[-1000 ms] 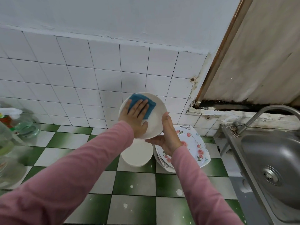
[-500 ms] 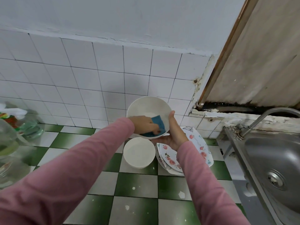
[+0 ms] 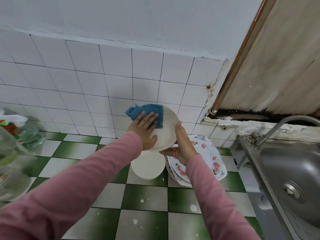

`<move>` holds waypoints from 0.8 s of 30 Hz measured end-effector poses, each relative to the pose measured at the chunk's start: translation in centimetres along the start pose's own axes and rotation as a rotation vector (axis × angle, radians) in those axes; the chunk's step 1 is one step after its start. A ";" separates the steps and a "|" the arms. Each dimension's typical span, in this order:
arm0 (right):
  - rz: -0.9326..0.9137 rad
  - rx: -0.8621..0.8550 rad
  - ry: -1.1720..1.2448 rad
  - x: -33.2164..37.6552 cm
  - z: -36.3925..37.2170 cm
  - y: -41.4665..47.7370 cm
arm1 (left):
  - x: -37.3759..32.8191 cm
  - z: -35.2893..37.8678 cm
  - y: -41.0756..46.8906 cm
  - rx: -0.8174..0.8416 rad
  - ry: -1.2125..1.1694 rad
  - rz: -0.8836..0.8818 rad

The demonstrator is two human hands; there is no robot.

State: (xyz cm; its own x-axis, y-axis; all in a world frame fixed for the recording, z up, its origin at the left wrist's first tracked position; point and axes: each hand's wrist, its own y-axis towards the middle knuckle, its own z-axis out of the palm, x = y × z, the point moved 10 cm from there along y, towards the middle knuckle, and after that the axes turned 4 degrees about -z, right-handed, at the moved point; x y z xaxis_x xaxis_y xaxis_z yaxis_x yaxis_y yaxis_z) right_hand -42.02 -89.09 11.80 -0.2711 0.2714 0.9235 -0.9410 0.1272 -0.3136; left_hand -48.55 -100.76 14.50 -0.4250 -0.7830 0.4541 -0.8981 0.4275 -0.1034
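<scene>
I hold a white bowl [image 3: 167,131] tilted up in front of the tiled wall. My right hand [image 3: 181,144] grips its lower right rim, thumb on the inside and fingers under it. My left hand [image 3: 144,129] lies flat with straight fingers on a blue cloth [image 3: 147,113], pressing it against the bowl's upper left side. Part of the cloth sticks out past the rim on the left.
A second white bowl [image 3: 148,168] stands upside down on the green and white checkered counter [image 3: 145,196]. Floral plates [image 3: 210,156] are stacked to its right. A steel sink [image 3: 292,174] with a tap [image 3: 277,126] is at the right. Clear bottles [image 3: 10,153] stand at the left.
My left hand has swept the blue cloth from the bowl's lower inside up to its upper left rim. The bowl has tilted a little. My right hand keeps its hold.
</scene>
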 end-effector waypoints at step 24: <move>-0.072 -0.094 0.027 -0.6 -0.8 0.0 | -3.0 1.8 -2.2 0.280 -0.536 0.207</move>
State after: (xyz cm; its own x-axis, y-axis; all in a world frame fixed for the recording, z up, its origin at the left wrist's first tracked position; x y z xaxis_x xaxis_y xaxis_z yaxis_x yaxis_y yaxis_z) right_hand -41.68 -88.51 11.12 -0.1969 0.2839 0.9384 -0.9343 0.2359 -0.2674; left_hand -45.56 -100.20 11.76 -0.5251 -0.8454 -0.0978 -0.7562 0.5162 -0.4022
